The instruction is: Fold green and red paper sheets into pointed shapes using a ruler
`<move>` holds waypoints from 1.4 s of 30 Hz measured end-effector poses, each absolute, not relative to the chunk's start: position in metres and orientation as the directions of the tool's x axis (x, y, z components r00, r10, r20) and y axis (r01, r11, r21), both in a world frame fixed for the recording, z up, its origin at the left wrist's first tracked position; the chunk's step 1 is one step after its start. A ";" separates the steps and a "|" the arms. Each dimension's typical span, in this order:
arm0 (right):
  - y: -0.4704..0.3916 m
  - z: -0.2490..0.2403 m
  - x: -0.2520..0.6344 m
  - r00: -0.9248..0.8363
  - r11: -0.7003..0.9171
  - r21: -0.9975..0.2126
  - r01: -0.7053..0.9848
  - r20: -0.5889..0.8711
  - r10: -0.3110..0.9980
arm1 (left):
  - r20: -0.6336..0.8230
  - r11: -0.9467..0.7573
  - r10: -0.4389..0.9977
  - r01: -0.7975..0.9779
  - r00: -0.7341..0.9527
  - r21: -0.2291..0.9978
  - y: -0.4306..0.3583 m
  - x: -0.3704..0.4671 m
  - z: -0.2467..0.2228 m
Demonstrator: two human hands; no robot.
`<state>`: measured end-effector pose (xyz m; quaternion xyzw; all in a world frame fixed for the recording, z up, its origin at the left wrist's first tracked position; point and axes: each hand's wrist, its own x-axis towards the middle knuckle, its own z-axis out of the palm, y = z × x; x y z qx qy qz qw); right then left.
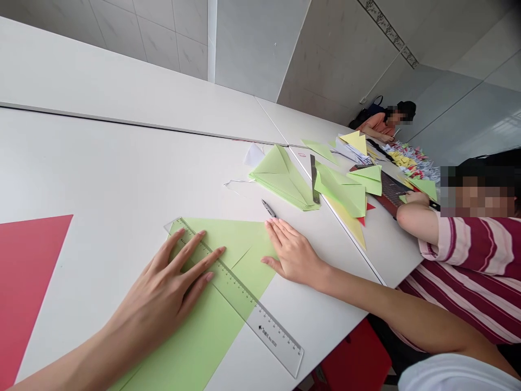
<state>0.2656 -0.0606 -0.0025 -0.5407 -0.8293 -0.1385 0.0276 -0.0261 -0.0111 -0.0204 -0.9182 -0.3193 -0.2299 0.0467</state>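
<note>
Left hand [165, 288], open and flat, presses the ruler [244, 298] only toward ten o'clock, so its free end may swing if right hand [296, 254], open and empty, drags green paper [203, 336].

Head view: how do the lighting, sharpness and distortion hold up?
Head view: soft, fairly even light on the white table, shadows faint; head view: room tilted, outer parts look stretched; head view: the clear ruler's graduations show, its smallest print is hard to read; head view: distant paper heap lacks fine detail, pale glare on the right wall.
</note>
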 end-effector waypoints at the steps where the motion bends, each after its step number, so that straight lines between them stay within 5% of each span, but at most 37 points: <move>1: -0.061 -0.003 0.267 -0.408 0.372 0.194 0.908 0.204 0.890 | 0.451 -0.792 0.565 0.608 0.691 0.061 -0.011 -0.026 -0.020; 19: -0.083 -0.001 0.273 -0.305 0.342 -0.100 0.934 0.270 0.913 | 0.458 -0.794 0.544 0.608 0.703 0.011 -0.013 -0.024 -0.019; 42: -0.075 -0.004 0.269 -0.207 0.253 -0.142 0.957 0.276 0.938 | 0.433 -0.785 0.554 0.620 0.711 -0.014 -0.016 -0.023 -0.015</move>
